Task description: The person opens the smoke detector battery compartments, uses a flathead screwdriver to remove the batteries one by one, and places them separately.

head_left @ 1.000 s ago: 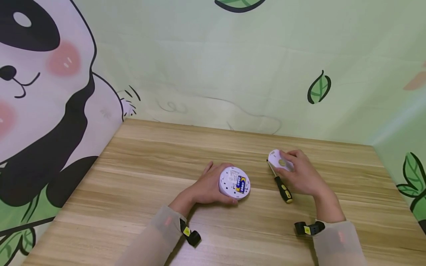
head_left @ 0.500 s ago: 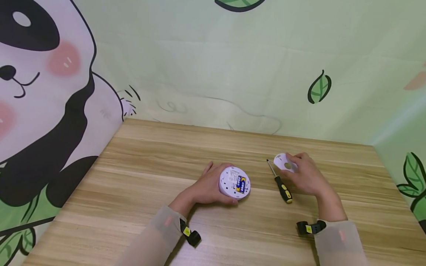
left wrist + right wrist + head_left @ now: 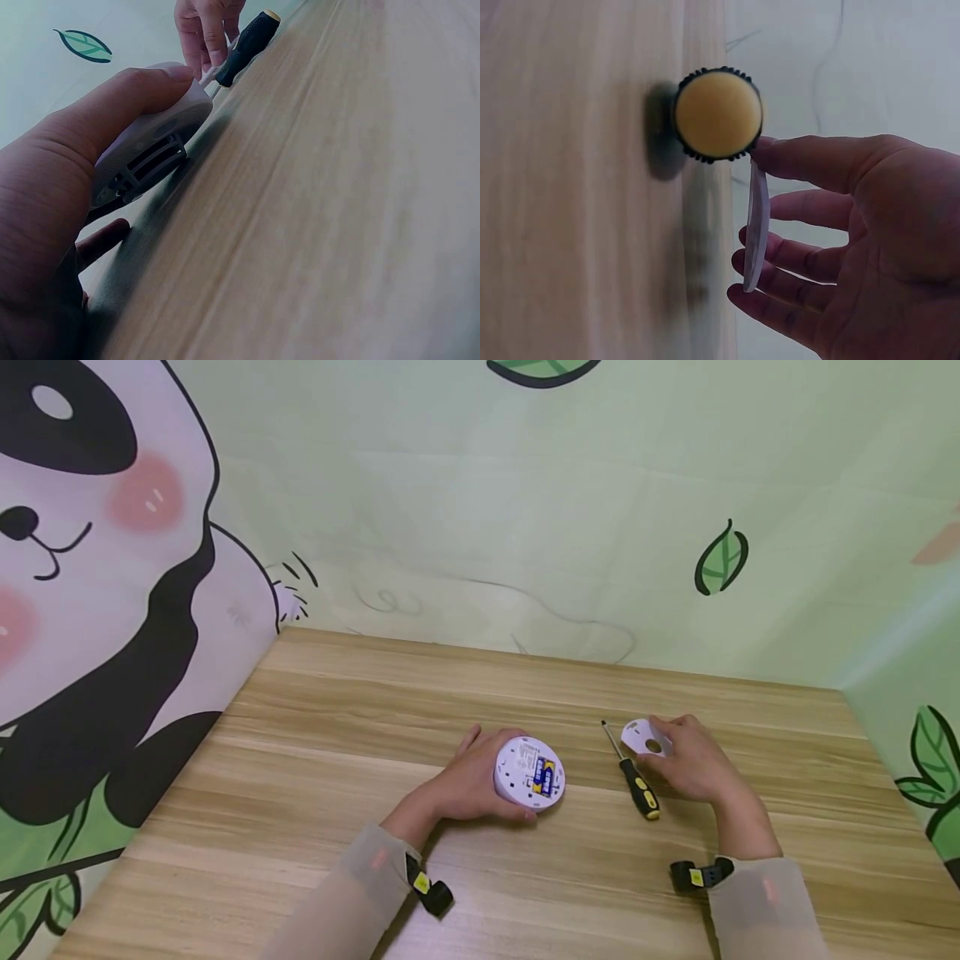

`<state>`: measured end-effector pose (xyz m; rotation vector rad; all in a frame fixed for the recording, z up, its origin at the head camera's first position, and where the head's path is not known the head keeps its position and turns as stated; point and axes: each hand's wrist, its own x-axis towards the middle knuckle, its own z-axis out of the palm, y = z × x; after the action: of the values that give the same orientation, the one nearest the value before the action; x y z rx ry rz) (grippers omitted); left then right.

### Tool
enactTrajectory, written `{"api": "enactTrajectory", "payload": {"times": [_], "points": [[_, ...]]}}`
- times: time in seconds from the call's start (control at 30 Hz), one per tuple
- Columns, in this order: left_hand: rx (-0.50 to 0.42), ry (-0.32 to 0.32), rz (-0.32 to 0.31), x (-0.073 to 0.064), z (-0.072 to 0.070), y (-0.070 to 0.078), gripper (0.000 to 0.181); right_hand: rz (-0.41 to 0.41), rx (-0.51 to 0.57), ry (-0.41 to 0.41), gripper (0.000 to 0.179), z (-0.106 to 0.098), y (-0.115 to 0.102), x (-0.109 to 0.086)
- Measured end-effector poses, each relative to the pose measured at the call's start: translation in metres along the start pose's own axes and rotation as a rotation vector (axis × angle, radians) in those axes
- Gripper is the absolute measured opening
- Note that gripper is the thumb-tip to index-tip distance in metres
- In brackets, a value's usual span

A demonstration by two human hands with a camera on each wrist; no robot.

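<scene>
My left hand (image 3: pixel 472 781) grips a round white smoke alarm (image 3: pixel 516 770) at its left side, thumb on the near rim. Its back faces up and tilts toward me, showing blue-and-yellow batteries (image 3: pixel 543 777) in a bay. Dark vent slots show on its underside in the left wrist view. My right hand (image 3: pixel 693 760) pinches the right edge of a thin white mounting plate (image 3: pixel 636 737) with a hole in it. Whether the plate touches the table cannot be told. Just left of that hand lies a screwdriver (image 3: pixel 640 789) with a black and yellow handle, its tip pointing away.
The wooden table (image 3: pixel 315 718) runs back to a fabric wall (image 3: pixel 450 510) printed with a panda and leaves. A strapped camera (image 3: pixel 431 889) sits on my left wrist, another camera (image 3: pixel 693 877) on my right.
My right hand has moved a little right and toward me with the plate, away from the screwdriver's tip. The plate looks lower and flatter. My left hand and the smoke alarm have stayed put.
</scene>
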<state>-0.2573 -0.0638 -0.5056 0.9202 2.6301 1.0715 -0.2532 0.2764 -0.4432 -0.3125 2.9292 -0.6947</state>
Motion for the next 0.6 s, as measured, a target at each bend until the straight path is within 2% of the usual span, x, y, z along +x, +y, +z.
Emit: {"api": "enactTrajectory", "payload": {"times": [0.6], "points": [[-0.001,-0.001,-0.005,-0.0007,-0.0004,0.0001,0.114,0.02,-0.091,-0.021,0.07,0.0057,0.0043,0.0013]]}}
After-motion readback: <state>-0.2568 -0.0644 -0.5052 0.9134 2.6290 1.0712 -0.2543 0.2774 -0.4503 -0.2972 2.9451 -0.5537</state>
